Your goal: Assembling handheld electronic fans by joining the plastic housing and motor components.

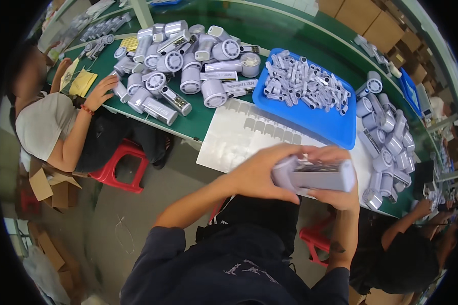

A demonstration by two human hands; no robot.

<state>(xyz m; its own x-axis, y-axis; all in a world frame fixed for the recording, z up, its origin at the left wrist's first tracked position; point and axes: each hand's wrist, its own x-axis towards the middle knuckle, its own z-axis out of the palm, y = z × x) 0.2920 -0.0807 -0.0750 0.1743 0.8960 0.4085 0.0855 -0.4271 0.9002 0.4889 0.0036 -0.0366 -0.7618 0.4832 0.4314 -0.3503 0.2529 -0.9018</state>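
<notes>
Both hands grip 1 grey handheld fan body (315,175) above the tabletop (198,119) edge: the left hand (262,173) wraps its fingers around the rounded head end, and the right hand (338,190) pinches the handle end. A blue tray (336,129) of small grey parts lies just beyond.

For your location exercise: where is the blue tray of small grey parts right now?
In the head view, the blue tray sits on the green table, right of centre, between two piles of grey fans and just beyond the hands holding a fan.
</notes>
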